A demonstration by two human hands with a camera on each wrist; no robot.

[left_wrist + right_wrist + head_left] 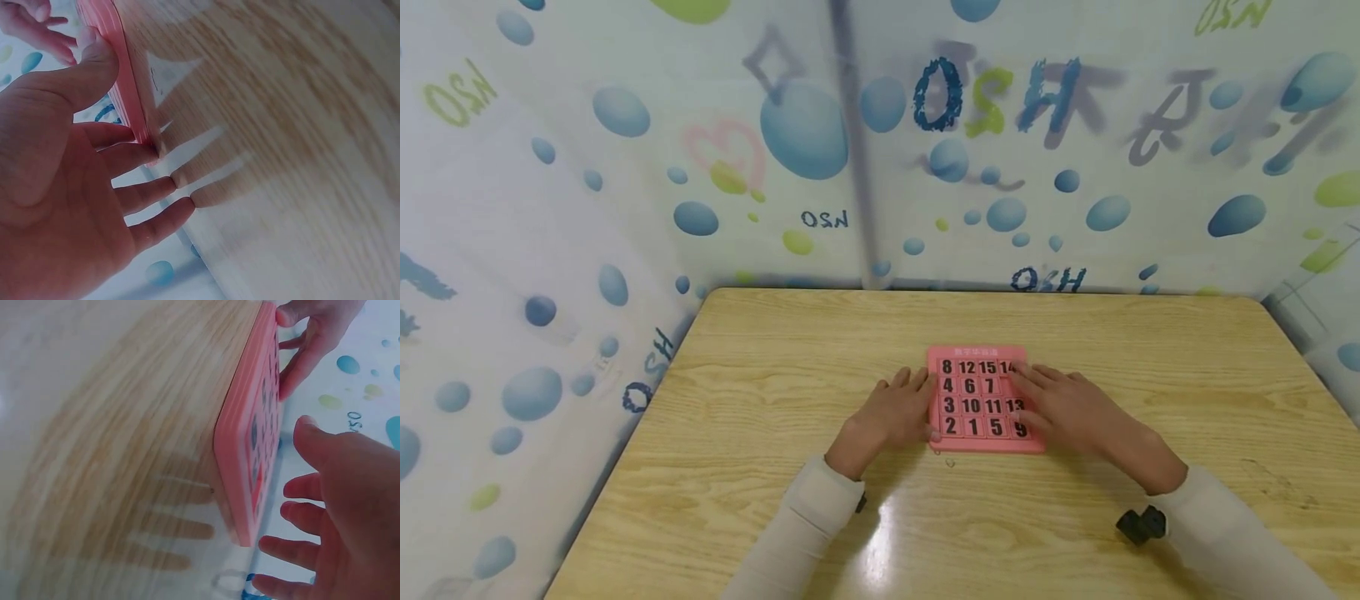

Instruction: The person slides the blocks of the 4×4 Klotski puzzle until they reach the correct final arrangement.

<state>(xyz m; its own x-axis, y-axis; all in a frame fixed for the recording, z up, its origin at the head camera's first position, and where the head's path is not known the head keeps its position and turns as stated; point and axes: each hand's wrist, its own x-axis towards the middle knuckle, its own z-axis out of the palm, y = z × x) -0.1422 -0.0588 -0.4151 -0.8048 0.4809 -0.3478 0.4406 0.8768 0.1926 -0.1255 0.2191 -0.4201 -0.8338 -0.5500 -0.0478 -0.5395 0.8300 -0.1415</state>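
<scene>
A pink sliding number puzzle (985,445) lies flat on the table, its square tiles printed with black numbers. My left hand (891,414) is at its left side. In the left wrist view, the thumb of that hand (56,150) touches the pink frame (128,94), and its straight fingers reach the frame's edge and the tabletop. Over the puzzle's right column is my right hand (1067,408), fingers extended and partly covering the right-hand tiles. In the right wrist view, this hand (350,512) appears raised beside the puzzle (234,437), fingers spread and holding nothing.
The wooden table (760,375) extends around the puzzle on all sides. White curtains (715,250) with blue and green drop patterns hang behind the table and to its left. A black device (1141,525) is strapped at the right wrist.
</scene>
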